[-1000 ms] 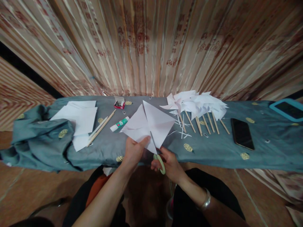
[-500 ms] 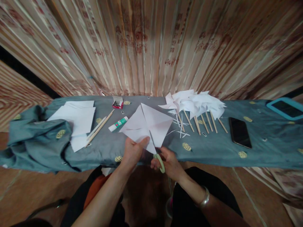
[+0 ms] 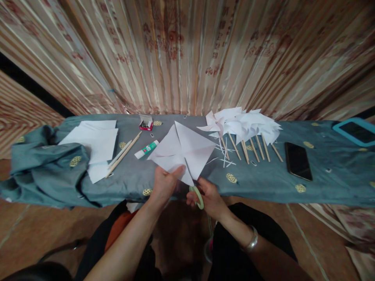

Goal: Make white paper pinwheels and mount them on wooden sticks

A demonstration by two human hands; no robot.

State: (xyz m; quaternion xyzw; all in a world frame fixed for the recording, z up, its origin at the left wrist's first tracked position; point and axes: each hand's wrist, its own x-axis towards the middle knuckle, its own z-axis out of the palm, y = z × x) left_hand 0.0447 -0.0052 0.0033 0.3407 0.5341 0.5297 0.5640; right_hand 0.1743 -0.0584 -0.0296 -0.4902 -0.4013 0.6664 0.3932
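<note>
A square sheet of white paper [image 3: 195,145] with slits running from its corners toward the middle is held out over the table's front edge. My left hand [image 3: 166,182] pinches its near left side, thumb on top. In my right hand [image 3: 208,197] is a pair of scissors [image 3: 199,197] with pale green handles, my fingers closed round them. The scissors are at the sheet's near corner; their blades are hidden by the paper. A glue stick [image 3: 147,149] lies just left of the sheet.
On the grey-green cloth [image 3: 269,187] at left lie white sheets [image 3: 101,144] and wooden sticks [image 3: 124,154]. A small red box [image 3: 145,123] of pins stands behind. At right are several paper pinwheels [image 3: 243,125], paper strips [image 3: 225,158], a phone [image 3: 298,160] and a blue-framed device [image 3: 356,132].
The whole scene has shifted slightly as the head moved. Both hands keep their hold on the paper and the scissors, with little other visible difference.
</note>
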